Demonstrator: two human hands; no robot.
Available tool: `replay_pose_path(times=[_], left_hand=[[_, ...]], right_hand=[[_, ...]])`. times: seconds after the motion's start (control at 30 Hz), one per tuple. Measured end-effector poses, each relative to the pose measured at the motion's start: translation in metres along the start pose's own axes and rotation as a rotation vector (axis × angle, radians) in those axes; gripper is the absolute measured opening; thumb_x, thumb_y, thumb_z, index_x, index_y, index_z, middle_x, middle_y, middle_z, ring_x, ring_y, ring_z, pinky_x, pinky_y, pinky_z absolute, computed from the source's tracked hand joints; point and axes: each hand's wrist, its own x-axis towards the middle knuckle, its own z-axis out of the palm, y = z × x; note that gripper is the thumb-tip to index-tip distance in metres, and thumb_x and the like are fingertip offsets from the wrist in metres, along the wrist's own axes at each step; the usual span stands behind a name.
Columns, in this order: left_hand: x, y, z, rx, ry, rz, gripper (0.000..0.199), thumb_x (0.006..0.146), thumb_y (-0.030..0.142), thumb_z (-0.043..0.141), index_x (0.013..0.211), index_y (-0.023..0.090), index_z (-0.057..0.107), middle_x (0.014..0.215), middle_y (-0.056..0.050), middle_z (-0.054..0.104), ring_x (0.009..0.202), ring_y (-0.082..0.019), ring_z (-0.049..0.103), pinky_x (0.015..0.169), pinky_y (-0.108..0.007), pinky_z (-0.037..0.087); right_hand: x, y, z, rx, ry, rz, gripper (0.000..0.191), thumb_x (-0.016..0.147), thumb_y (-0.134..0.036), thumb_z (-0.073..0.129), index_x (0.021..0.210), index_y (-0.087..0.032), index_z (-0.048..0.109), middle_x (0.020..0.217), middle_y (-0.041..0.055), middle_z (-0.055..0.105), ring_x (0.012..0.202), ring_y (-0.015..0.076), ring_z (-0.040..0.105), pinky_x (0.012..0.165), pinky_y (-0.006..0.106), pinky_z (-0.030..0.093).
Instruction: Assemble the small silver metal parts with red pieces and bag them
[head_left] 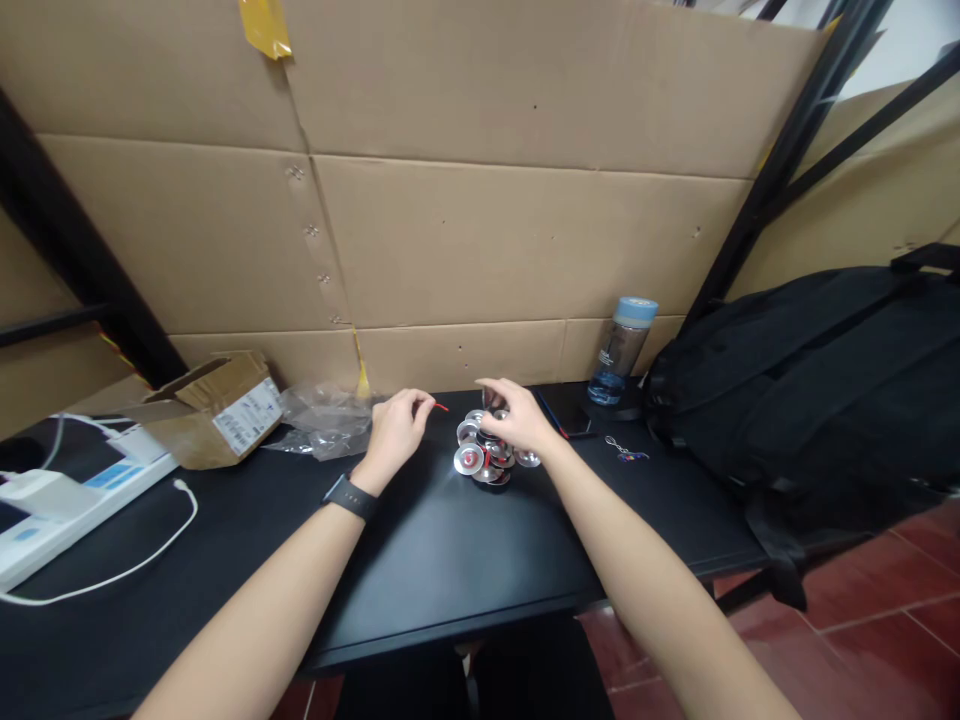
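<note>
Near the middle of the black table stands a cluster of shiny silver discs with red parts [469,459]. My left hand [400,430] is to the left of the cluster, its thumb and fingertips pinched on a small thin red piece [442,407] that sticks out to the right. Over the upper right of the cluster is my right hand [517,415], thumb and fingers spread apart around some of the discs. Its fingertips partly cover the discs, and whether they touch is hard to tell.
A clear plastic bag [319,415], an open cardboard box [217,415] and a white power strip [52,525] with a cable lie left. Rightward are a dark phone [570,414], a small keychain [626,452], a bottle [621,352] and a black backpack [810,370]. Cardboard stands behind.
</note>
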Motion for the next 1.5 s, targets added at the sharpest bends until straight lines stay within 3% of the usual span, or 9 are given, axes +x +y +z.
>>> replay_pose_path(times=[0.2,0.43,0.63,0.8,0.9,1.07,1.2,1.3,1.5], left_hand=[[-0.001,-0.035,0.004,0.289,-0.112,-0.085,0.025,0.091,0.035,0.054,0.079,0.023,0.072,0.085,-0.009,0.076,0.087,-0.028,0.066,0.089,-0.044,0.036],[-0.004,-0.017,0.009,0.205,-0.170,0.064,0.027,0.093,0.039,0.051,0.087,0.024,0.072,0.092,-0.008,0.074,0.092,-0.026,0.062,0.086,-0.040,0.038],[-0.009,0.011,0.006,-0.068,-0.383,0.317,0.022,0.092,0.042,0.058,0.097,0.027,0.073,0.102,-0.004,0.072,0.096,-0.022,0.062,0.089,-0.035,0.042],[-0.013,0.014,0.011,-0.127,-0.496,0.421,0.018,0.091,0.041,0.062,0.094,0.029,0.074,0.094,-0.002,0.072,0.090,-0.019,0.064,0.085,-0.031,0.044],[-0.014,0.015,0.018,-0.098,-0.501,0.411,0.016,0.093,0.037,0.061,0.088,0.026,0.073,0.088,-0.002,0.071,0.086,-0.019,0.064,0.082,-0.030,0.045],[-0.014,0.019,0.016,-0.064,-0.443,0.369,0.013,0.094,0.031,0.060,0.087,0.024,0.069,0.092,-0.003,0.070,0.088,-0.020,0.064,0.083,-0.032,0.045],[-0.010,0.020,0.007,-0.183,-0.363,0.316,0.015,0.094,0.030,0.057,0.088,0.022,0.067,0.093,-0.004,0.070,0.088,-0.019,0.064,0.083,-0.031,0.047],[-0.008,0.020,0.003,-0.326,-0.293,0.244,0.017,0.095,0.032,0.054,0.090,0.020,0.065,0.091,-0.003,0.070,0.083,-0.017,0.064,0.079,-0.029,0.048],[-0.007,0.016,0.010,-0.644,-0.257,0.064,0.015,0.091,0.033,0.060,0.086,0.018,0.058,0.084,-0.002,0.069,0.078,-0.015,0.065,0.075,-0.026,0.050]], right_hand=[[-0.001,0.058,-0.038,-0.586,0.032,0.336,0.056,0.074,-0.039,0.071,0.127,-0.022,0.065,0.111,0.0128,0.068,0.107,0.0312,0.059,0.093,0.043,0.038],[-0.003,0.082,-0.030,-0.653,-0.099,0.390,0.035,0.071,-0.038,0.075,0.101,-0.021,0.074,0.108,0.0137,0.064,0.105,0.0332,0.055,0.089,0.046,0.035],[-0.002,0.087,-0.040,-0.496,-0.081,0.341,0.068,0.065,-0.027,0.079,0.131,-0.029,0.063,0.121,0.0100,0.062,0.112,0.0322,0.052,0.090,0.044,0.036],[-0.002,0.079,-0.054,-0.353,0.095,0.312,0.041,0.075,-0.016,0.063,0.113,-0.028,0.071,0.121,0.0055,0.065,0.109,0.0268,0.058,0.089,0.041,0.040],[0.001,0.064,-0.047,-0.265,0.112,0.260,0.038,0.074,-0.012,0.060,0.108,-0.025,0.072,0.113,0.0043,0.068,0.100,0.0228,0.063,0.090,0.039,0.044],[0.000,0.025,-0.023,0.001,-0.213,-0.036,0.036,0.073,-0.015,0.068,0.108,-0.023,0.074,0.107,0.0039,0.072,0.094,0.0191,0.067,0.087,0.031,0.050],[-0.005,0.000,-0.006,0.093,-0.361,-0.134,0.039,0.071,-0.032,0.082,0.108,-0.024,0.075,0.103,0.0030,0.075,0.096,0.0225,0.069,0.089,0.033,0.051],[-0.007,-0.007,0.007,0.195,-0.323,-0.082,0.041,0.069,-0.037,0.084,0.106,-0.022,0.074,0.100,0.0043,0.076,0.092,0.0232,0.071,0.088,0.035,0.053],[-0.006,-0.005,0.024,0.650,-0.220,0.057,0.061,0.066,-0.037,0.087,0.120,-0.018,0.065,0.118,0.0114,0.071,0.100,0.0235,0.072,0.092,0.039,0.058]])
